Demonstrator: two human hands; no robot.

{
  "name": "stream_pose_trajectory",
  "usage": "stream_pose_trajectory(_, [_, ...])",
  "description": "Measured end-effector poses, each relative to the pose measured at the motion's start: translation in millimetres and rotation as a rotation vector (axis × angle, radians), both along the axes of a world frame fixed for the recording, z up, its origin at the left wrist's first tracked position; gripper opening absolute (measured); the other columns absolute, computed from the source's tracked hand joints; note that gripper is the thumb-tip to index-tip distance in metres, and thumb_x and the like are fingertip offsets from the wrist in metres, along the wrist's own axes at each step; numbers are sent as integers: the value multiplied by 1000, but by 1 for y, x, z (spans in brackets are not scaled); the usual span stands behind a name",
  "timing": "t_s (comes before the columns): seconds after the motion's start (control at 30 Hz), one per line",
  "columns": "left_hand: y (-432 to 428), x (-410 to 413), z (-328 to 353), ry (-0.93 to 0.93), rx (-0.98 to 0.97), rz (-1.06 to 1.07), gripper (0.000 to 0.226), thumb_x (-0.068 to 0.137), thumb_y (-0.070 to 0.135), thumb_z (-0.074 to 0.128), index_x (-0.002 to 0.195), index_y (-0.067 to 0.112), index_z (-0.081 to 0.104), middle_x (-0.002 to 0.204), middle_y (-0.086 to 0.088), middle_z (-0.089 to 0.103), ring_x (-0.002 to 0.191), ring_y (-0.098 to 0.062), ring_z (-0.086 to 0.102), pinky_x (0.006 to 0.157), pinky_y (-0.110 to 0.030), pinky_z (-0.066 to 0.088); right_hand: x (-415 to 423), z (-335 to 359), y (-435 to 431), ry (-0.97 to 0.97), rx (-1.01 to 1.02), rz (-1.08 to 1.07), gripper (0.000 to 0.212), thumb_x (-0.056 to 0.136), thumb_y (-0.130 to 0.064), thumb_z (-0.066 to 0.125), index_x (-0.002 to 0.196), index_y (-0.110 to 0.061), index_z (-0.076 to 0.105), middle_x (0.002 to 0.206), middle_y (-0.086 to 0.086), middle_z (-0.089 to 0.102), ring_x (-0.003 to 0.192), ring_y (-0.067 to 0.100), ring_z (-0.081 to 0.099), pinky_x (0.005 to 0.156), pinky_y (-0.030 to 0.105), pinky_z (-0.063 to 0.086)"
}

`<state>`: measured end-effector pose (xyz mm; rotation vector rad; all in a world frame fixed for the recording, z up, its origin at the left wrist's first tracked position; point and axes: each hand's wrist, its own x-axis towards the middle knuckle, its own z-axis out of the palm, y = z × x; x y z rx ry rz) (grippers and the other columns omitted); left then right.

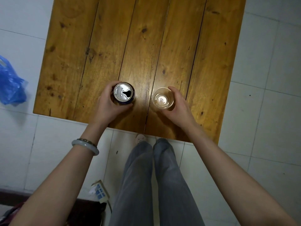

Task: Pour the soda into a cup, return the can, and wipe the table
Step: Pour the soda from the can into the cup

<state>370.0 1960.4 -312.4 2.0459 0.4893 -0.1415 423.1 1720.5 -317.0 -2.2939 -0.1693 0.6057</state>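
A soda can (123, 93) with an opened silver top and dark blue side stands upright on the wooden table (138, 46) near its front edge. My left hand (109, 105) is wrapped around the can from the left. To the right a clear plastic cup (162, 99) stands upright, and nothing shows inside it. My right hand (177, 103) curls around the cup's right side. Can and cup are a short gap apart. No cloth is in view.
The table's far half is bare planks. A blue plastic bag (9, 84) lies on the white tiled floor at the left. A power strip (100, 190) lies on the floor by my legs (154, 185), below the table's front edge.
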Motion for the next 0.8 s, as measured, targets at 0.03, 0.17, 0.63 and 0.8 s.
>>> stream_pose_trajectory(0.03, [-1,-1,1,-2,13,-1,74,59,18,86,121,29,47,113,21,53,104,6,50,92,-22,45,0,1,1,-4,5,-1,80,73,-28,78,139,-18,34,137,1,46,122,11,43,94,21,36])
stream_pose_trajectory(0.17, [-7,0,12,-59,52,-10,74,60,17,86,123,24,47,115,13,54,109,-4,51,94,-28,44,4,11,9,0,58,-21,75,73,-28,77,135,-18,36,131,-2,50,110,3,43,87,15,38])
stream_pose_trajectory(0.63, [-19,18,44,-175,603,-209,83,59,20,84,132,14,45,126,-13,51,124,-26,40,113,-55,15,15,29,30,-80,187,88,73,74,-26,77,134,-10,39,128,4,54,108,4,48,81,2,32])
stream_pose_trajectory(0.8, [-30,23,44,-196,718,-204,75,65,24,81,131,14,47,124,-15,52,119,-29,45,111,-58,14,20,26,28,-127,218,98,69,72,-21,78,130,-6,43,120,7,57,101,4,48,80,-2,33])
